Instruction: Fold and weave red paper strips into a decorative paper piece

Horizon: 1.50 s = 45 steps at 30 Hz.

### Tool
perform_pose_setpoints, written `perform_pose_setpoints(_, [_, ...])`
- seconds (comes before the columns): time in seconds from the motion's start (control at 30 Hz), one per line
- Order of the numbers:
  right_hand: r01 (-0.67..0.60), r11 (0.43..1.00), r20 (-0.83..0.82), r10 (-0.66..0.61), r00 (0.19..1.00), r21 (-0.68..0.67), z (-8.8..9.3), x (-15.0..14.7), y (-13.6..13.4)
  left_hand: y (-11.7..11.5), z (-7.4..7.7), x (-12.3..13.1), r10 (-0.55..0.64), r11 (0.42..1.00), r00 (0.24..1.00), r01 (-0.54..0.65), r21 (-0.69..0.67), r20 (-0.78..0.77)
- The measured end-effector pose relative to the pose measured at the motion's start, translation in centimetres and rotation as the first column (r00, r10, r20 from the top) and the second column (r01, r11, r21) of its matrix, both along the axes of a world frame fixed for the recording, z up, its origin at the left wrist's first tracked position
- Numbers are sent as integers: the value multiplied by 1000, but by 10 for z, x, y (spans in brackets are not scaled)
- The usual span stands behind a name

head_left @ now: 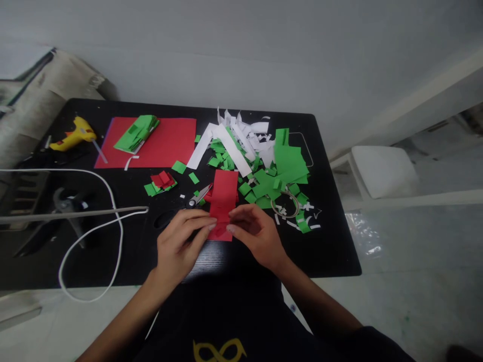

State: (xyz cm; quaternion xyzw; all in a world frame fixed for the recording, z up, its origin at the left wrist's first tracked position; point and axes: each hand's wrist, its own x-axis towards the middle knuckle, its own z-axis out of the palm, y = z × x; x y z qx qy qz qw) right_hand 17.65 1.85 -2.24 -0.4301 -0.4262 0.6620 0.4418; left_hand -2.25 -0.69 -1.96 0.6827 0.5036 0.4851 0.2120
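A long strip of red paper [225, 188] lies before me on the black table, its near end between my hands. My left hand [183, 236] pinches the strip's left edge between thumb and fingers. On the opposite edge, my right hand [258, 234] grips the paper the same way, fingers bent. A crease crosses the strip near my fingertips. Just left of the strip are scissors [199, 196] with blades apart, their dark handle partly behind my left hand. Beneath the strip, more red paper pokes out at its sides.
Green paper pieces [290, 163] and white paper strips [236, 146] are heaped at the back right, by a tape ring [286, 204]. Red sheets [173, 146] carry a green stack [138, 133]. A yellow glue gun [77, 134], pliers [68, 206] and a white cable [119, 241] occupy the left.
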Motion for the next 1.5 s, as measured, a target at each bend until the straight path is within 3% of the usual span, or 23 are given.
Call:
perform_pose_setpoints(0.13, [-151,969,-124,129,984,-194,-3,1,2,-1,1,0,80,996,997,-79,47,-15])
perform_pose_setpoints(0.27, [-261,915,-288,171,942,-309,-2,1,3,-2,2,0,33,998,999,-31,60,-31])
perform_pose_setpoints(0.43, [-135,966,-139,106,985,-221,1,3,5,-2,1,1,-68,996,996,71,61,-57])
perform_pose_setpoints(0.57, [-59,986,-45,52,998,-155,4,2,3,-4,0,2,-113,992,994,113,-53,7])
perform_pose_setpoints(0.73, [-11,995,52,16,999,-97,7,-1,-1,-5,-2,7,21,956,958,64,-285,287])
perform_pose_setpoints(0.9, [-145,984,-116,132,984,-108,8,3,0,-1,3,7,84,909,882,123,-398,463])
perform_pose_setpoints(1.1, [-199,976,-231,175,957,-86,3,2,0,3,5,5,52,897,896,152,-416,440])
perform_pose_setpoints(1.23, [-165,986,-192,155,969,-35,1,-3,-2,1,5,3,20,898,914,161,-409,406])
perform_pose_setpoints(1.4, [-100,995,-57,102,993,30,1,-5,-6,-4,4,-5,-26,805,872,308,-507,488])
perform_pose_setpoints(1.5, [-107,992,-14,108,994,73,1,-5,-7,-4,5,-6,8,788,896,267,-554,444])
